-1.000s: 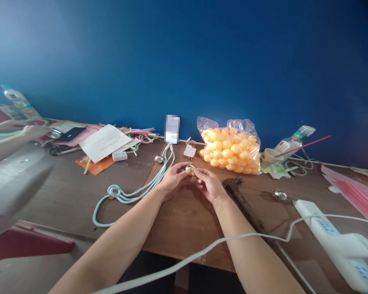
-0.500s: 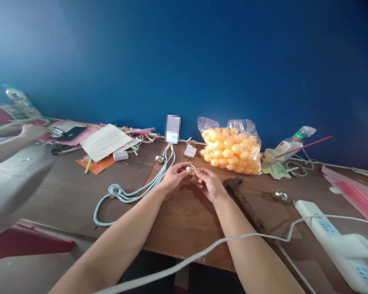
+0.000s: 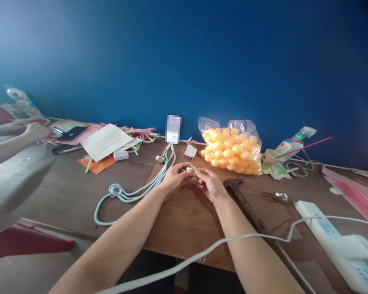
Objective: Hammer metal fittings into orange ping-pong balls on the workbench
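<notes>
Both my hands meet over the middle of the brown table (image 3: 178,220). My left hand (image 3: 173,176) and my right hand (image 3: 209,183) pinch one small shiny metal piece with an orange ball (image 3: 190,168) between their fingertips. Just behind them lies a clear plastic bag of orange balls (image 3: 230,150). A second shiny metal piece (image 3: 279,195) rests on the table to the right.
A pale blue cord (image 3: 131,191) loops left of my hands. A hammer (image 3: 243,202) lies to the right, near a white power strip (image 3: 331,237) and its cable. Papers, sticks and a bottle (image 3: 294,142) line the blue wall. Another person's hand (image 3: 37,131) is at far left.
</notes>
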The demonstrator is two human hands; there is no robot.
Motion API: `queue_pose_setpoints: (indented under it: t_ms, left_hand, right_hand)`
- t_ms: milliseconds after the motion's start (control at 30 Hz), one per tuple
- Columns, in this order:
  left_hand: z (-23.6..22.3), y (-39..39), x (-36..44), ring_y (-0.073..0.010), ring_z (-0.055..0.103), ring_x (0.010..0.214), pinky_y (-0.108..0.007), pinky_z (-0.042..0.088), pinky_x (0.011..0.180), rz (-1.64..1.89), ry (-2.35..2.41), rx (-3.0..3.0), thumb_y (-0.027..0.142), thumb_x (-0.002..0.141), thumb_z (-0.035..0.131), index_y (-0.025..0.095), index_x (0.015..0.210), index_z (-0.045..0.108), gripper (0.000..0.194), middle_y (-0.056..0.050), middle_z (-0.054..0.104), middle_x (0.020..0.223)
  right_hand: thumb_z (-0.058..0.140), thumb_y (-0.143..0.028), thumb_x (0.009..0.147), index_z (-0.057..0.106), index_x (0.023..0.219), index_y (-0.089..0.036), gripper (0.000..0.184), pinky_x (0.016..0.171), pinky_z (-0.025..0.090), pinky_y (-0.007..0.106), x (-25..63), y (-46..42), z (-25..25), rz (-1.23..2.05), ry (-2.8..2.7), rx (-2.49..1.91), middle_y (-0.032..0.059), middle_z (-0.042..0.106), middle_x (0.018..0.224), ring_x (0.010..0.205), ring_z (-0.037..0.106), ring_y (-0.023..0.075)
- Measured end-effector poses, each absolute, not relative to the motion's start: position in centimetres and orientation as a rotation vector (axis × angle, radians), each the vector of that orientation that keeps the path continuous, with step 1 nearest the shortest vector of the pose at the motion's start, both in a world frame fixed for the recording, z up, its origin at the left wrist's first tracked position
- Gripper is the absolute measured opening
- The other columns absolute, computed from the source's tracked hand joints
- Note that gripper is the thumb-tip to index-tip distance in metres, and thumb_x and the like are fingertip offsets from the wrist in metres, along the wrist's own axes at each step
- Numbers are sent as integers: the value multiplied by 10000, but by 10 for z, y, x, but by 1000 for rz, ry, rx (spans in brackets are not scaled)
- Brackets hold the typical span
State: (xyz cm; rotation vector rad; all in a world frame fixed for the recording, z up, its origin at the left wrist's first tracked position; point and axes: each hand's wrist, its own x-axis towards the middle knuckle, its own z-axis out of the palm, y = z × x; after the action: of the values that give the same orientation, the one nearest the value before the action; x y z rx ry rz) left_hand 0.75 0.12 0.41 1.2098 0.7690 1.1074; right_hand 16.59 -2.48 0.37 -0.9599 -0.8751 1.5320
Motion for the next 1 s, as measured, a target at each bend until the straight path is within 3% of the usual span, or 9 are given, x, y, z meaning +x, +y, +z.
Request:
queue_pose_setpoints:
  t_ms: [300,600,1000]
  left_hand:
    - [3,2,7,-180,649,843,-343,535,811,1103,781,1238,355,715,755,115,1113,645,478,-96,690,966]
    - [3,1,5,-189,657,819,-341,522,801,1099,805,1311,372,726,741,103,1114,647,482,-100,701,901]
    - [-4,-2,5,-215,657,869,-354,511,801,1052,806,1267,366,721,748,117,1142,629,503,-129,691,987]
  right_hand:
    - [810,-372,628,643,753,-172,290,417,266,186,164,-25,5,1515,-883,-990,1,639,765,507,386,41]
    - [809,-368,631,640,757,-176,285,435,321,189,165,-26,4,1510,-893,-1000,3,641,771,520,401,52]
    - [844,-341,573,598,740,-186,335,429,397,173,165,-29,8,1518,-898,-1091,-16,628,724,507,409,52]
